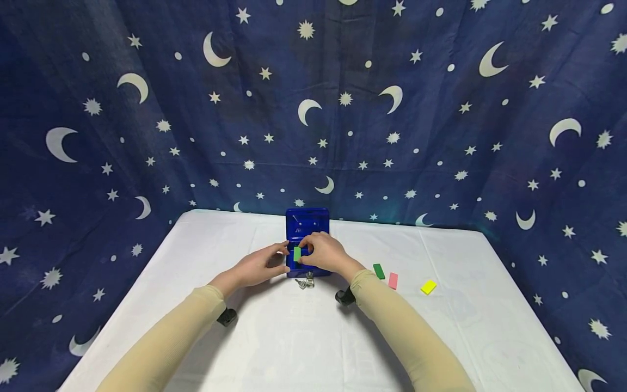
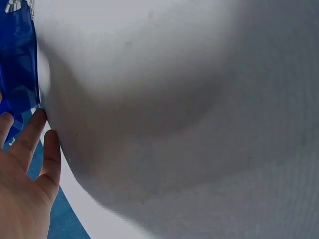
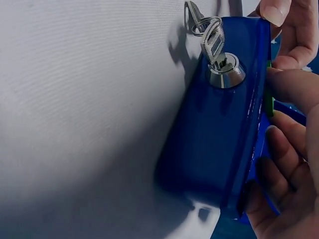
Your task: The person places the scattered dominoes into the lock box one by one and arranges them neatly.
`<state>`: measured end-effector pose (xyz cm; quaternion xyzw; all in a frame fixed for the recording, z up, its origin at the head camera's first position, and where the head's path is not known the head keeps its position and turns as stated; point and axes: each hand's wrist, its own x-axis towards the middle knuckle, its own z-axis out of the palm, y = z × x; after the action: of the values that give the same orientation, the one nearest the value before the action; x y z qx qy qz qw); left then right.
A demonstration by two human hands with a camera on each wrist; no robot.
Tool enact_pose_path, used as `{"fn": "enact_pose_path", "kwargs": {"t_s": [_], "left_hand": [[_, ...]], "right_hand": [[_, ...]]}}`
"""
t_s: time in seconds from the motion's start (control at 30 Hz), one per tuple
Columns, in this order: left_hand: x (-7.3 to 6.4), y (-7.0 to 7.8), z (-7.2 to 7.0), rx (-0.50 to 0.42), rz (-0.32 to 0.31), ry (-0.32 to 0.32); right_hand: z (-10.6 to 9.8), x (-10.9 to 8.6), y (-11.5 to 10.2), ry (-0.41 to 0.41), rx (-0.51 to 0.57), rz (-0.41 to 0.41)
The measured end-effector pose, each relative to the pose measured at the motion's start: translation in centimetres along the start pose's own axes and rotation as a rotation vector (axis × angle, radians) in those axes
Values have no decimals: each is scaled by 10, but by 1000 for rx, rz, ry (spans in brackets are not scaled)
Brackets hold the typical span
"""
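Observation:
A small blue metal cash box [image 1: 307, 274] stands on the table with its lid [image 1: 307, 223] raised. My right hand [image 1: 327, 253] reaches over the box and pinches a light green flat rectangular block [image 1: 297, 254] between thumb and fingers, at the box's opening. In the right wrist view, only the green block's edge [image 3: 269, 94] shows past the rim. My left hand [image 1: 259, 265] spans the box's left side, fingers extended and thumb tip touching the front corner. Keys [image 3: 214, 42] on a ring hang from the silver lock [image 3: 227, 72] on the box's front.
To the right of the box lie a dark green block [image 1: 379, 271], a pink block [image 1: 393, 281] and a yellow block [image 1: 428, 287]. White cloth covers the table [image 1: 289, 348]. Behind it hangs a dark blue curtain [image 1: 343, 130] with moons and stars.

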<state>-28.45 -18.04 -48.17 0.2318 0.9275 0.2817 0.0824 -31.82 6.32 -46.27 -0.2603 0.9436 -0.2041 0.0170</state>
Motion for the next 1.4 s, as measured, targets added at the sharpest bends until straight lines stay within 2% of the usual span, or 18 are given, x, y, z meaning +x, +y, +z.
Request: {"fn": "enact_pose_path", "kwargs": {"t_s": [0.43,0.67,1.4], "left_hand": [[-1,0,0,-4,5,4],[0,0,1,-1,8,4],[0,-1,0,-4,8,-2]], "right_hand": [[11,11,-8,-135,-19,48],[17,13,-9,-126,-44,65],[21,17,-14,-132,-23,101]]}}
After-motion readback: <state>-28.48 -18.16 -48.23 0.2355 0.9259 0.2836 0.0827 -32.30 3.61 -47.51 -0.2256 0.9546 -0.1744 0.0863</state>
